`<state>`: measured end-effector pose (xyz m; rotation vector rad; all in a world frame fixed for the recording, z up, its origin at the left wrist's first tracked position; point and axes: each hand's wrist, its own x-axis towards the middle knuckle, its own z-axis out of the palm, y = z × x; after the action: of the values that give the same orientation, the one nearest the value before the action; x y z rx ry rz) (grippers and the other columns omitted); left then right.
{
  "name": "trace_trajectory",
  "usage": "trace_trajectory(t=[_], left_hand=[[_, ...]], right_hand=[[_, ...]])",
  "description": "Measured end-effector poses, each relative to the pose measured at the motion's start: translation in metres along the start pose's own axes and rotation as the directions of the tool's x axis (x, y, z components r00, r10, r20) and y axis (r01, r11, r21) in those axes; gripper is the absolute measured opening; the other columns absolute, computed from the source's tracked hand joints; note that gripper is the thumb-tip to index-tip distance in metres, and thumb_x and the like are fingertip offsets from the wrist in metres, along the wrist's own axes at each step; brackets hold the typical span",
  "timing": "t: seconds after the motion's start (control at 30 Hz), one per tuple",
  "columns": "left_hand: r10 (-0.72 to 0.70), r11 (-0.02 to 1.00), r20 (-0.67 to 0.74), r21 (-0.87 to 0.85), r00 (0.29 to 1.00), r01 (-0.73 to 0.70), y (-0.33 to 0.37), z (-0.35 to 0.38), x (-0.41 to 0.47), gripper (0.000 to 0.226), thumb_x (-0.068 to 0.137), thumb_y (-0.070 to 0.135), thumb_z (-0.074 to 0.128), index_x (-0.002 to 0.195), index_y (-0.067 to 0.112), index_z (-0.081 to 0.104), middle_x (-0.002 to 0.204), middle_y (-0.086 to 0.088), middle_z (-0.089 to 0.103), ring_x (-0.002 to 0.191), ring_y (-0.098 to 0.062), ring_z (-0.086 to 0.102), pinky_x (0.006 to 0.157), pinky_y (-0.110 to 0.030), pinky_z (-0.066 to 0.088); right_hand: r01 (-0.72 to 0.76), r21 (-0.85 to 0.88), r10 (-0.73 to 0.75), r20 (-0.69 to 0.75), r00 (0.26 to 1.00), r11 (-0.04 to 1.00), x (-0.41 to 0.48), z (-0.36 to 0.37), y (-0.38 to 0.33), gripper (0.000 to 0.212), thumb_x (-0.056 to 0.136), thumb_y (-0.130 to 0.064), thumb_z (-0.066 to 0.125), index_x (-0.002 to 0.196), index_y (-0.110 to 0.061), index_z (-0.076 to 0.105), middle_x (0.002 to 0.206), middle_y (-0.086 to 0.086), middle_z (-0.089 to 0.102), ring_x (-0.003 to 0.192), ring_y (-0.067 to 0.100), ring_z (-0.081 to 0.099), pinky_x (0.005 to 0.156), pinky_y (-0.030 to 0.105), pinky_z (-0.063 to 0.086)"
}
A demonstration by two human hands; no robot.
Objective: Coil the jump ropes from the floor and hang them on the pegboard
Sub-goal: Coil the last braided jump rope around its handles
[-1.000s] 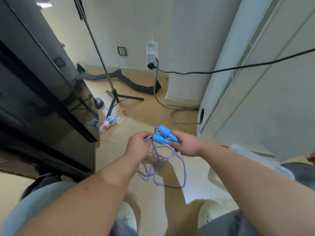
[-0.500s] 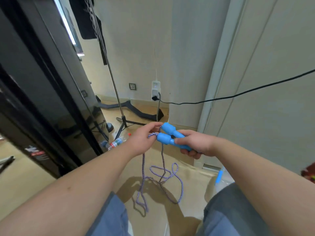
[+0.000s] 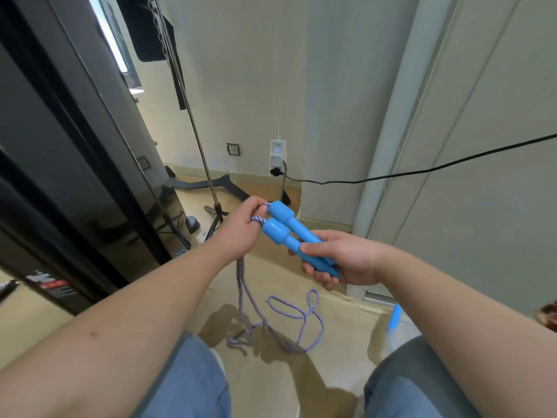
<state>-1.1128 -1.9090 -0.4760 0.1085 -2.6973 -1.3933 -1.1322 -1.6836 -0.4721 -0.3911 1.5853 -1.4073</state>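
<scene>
My right hand (image 3: 339, 259) grips the two blue jump rope handles (image 3: 289, 235) side by side, their thick ends pointing up and left. My left hand (image 3: 241, 230) pinches the purple-and-white braided rope (image 3: 297, 312) right where it leaves the handles. From there the rope hangs down and lies in loose loops on the wooden floor between my knees. Another blue handle (image 3: 394, 316) shows on the floor at the right, partly hidden by my right forearm. No pegboard is in view.
A tall black glossy cabinet (image 3: 75, 164) fills the left side. A tripod stand (image 3: 208, 176) rises in front of the far wall. A black cable (image 3: 422, 171) runs from a wall plug (image 3: 277, 158) across to the right. White panels (image 3: 482, 146) stand on the right.
The view has risen from near the floor as I stand up. Both hands have lifted the handles higher, so the rope now hangs straighter with fewer loops left on the floor.
</scene>
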Motion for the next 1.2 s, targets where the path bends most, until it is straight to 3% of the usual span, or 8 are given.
trace_trajectory(t=[0.33, 0.57, 0.67, 0.73, 0.83, 0.93, 1.03, 1.2], left_hand=[[0.056, 0.989, 0.166, 0.122, 0.984, -0.077, -0.025, 0.013, 0.018, 0.019, 0.103, 0.026, 0.04, 0.107, 0.037, 0.056, 0.089, 0.001, 0.063, 0.085, -0.024, 0.059, 0.074, -0.038, 0.048], [-0.069, 0.997, 0.183, -0.016, 0.981, 0.073, -0.03, 0.027, 0.032, 0.03, 0.096, 0.002, 0.043, 0.104, 0.026, 0.058, 0.085, -0.001, 0.057, 0.07, -0.015, 0.049, 0.066, -0.033, 0.045], [-0.261, 0.965, 0.177, 0.023, 0.949, 0.261, -0.031, 0.04, 0.04, 0.021, 0.096, 0.003, 0.039, 0.104, 0.01, 0.057, 0.081, -0.009, 0.051, 0.067, -0.021, 0.046, 0.062, -0.033, 0.042], [-0.34, 0.94, 0.175, 0.079, 0.924, 0.331, -0.028, 0.05, 0.043, 0.017, 0.097, 0.005, 0.039, 0.089, 0.009, 0.053, 0.075, -0.01, 0.048, 0.063, -0.023, 0.044, 0.058, -0.031, 0.039], [-0.286, 0.949, 0.227, 0.201, 0.931, 0.242, -0.02, 0.063, 0.048, 0.027, 0.1, 0.01, 0.036, 0.075, 0.015, 0.042, 0.079, -0.012, 0.051, 0.067, -0.026, 0.046, 0.055, -0.029, 0.036], [-0.186, 0.913, 0.372, 0.408, 0.909, 0.02, -0.014, 0.073, 0.047, 0.017, 0.102, 0.013, 0.033, 0.095, 0.009, 0.047, 0.096, -0.019, 0.057, 0.081, -0.032, 0.053, 0.062, -0.034, 0.04], [-0.12, 0.817, 0.521, 0.535, 0.845, -0.215, -0.014, 0.079, 0.042, 0.022, 0.104, 0.019, 0.032, 0.1, 0.007, 0.051, 0.092, -0.013, 0.059, 0.086, -0.032, 0.057, 0.07, -0.038, 0.042], [0.044, 0.684, 0.505, 0.614, 0.862, -0.394, -0.013, 0.056, 0.055, 0.039, 0.099, 0.046, 0.043, 0.066, 0.027, 0.044, 0.066, 0.004, 0.049, 0.065, -0.018, 0.049, 0.06, -0.036, 0.042]], right_hand=[[-0.024, 0.117, 0.026, -0.021, 0.999, 0.993, 0.019, -0.019, 0.018, 0.024, 0.101, -0.019, 0.053, 0.119, -0.004, 0.055, 0.077, 0.01, 0.056, 0.061, 0.017, 0.045, 0.048, 0.023, 0.036], [0.008, 0.134, -0.007, -0.012, 1.0, 0.991, 0.034, -0.025, 0.02, 0.015, 0.102, -0.021, 0.05, 0.112, -0.011, 0.053, 0.072, 0.005, 0.045, 0.049, 0.012, 0.027, 0.041, 0.019, 0.025], [0.076, 0.172, -0.06, -0.099, 0.993, 0.982, 0.047, -0.02, 0.016, 0.014, 0.104, -0.018, 0.047, 0.113, -0.01, 0.05, 0.07, 0.004, 0.045, 0.048, 0.011, 0.025, 0.041, 0.018, 0.023], [0.112, 0.138, -0.082, -0.207, 0.975, 0.984, 0.058, -0.015, 0.013, 0.01, 0.103, -0.018, 0.046, 0.111, -0.011, 0.049, 0.07, 0.003, 0.046, 0.048, 0.012, 0.026, 0.042, 0.018, 0.023], [0.072, -0.163, -0.141, -0.461, 0.876, 0.984, 0.074, -0.014, 0.011, 0.013, 0.1, -0.026, 0.049, 0.094, -0.014, 0.049, 0.074, 0.004, 0.051, 0.05, 0.015, 0.036, 0.048, 0.024, 0.03], [-0.179, -0.642, -0.308, -0.57, 0.761, 0.746, 0.083, -0.02, 0.016, 0.021, 0.099, -0.035, 0.047, 0.087, -0.017, 0.046, 0.079, -0.001, 0.054, 0.068, 0.019, 0.05, 0.056, 0.032, 0.034], [-0.333, -0.731, -0.298, -0.587, 0.753, 0.596, 0.086, -0.031, 0.025, 0.017, 0.099, -0.031, 0.045, 0.092, -0.017, 0.039, 0.085, 0.004, 0.052, 0.076, 0.029, 0.051, 0.062, 0.034, 0.037], [-0.421, -0.84, -0.156, -0.493, 0.856, 0.342, 0.075, -0.039, 0.044, 0.009, 0.097, -0.024, 0.046, 0.104, -0.018, 0.045, 0.096, 0.01, 0.058, 0.078, 0.03, 0.052, 0.065, 0.034, 0.041]])
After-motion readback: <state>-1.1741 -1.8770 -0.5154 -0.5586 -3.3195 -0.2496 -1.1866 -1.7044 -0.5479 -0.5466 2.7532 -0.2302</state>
